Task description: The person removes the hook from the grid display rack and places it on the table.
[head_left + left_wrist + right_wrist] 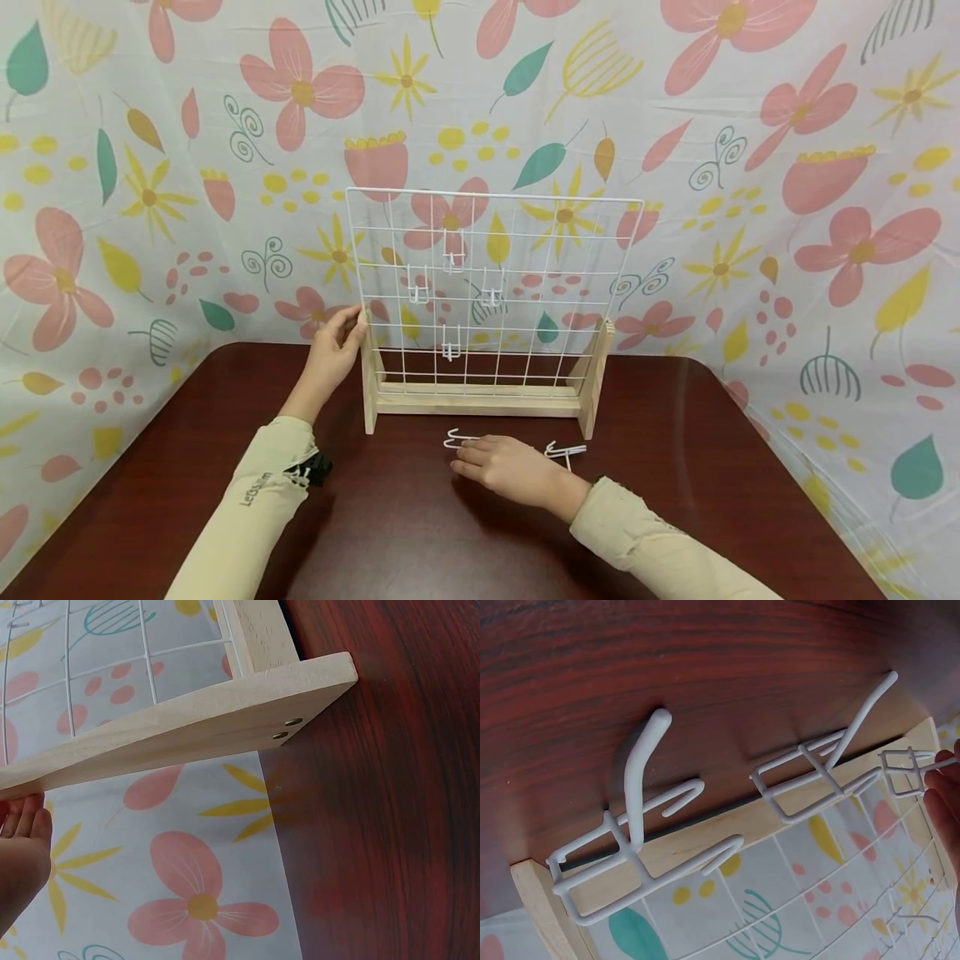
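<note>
A white wire grid panel (pixel 517 333) stands in a wooden stand (pixel 480 408), with several white hooks, such as one hook (pixel 492 295), hung on its wires. My left hand (pixel 335 350) grips the upper end of the left wooden upright (pixel 172 724), its fingers (pixel 26 821) at the outer edge. Low over the table in front of the stand, my right hand (pixel 510 471) pinches the peg of a white wire hook (pixel 904 772). Two more wire hooks lie beside it, a near one (pixel 637 877) and a middle one (pixel 802 780); the hand partly covers this group in the head view.
The dark red-brown table (pixel 405 517) carries the stand near its far edge. Behind it hangs a white cloth (pixel 180 275) printed with flowers and leaves, which also runs along both sides. Two metal screws (pixel 286 729) show low on the left upright.
</note>
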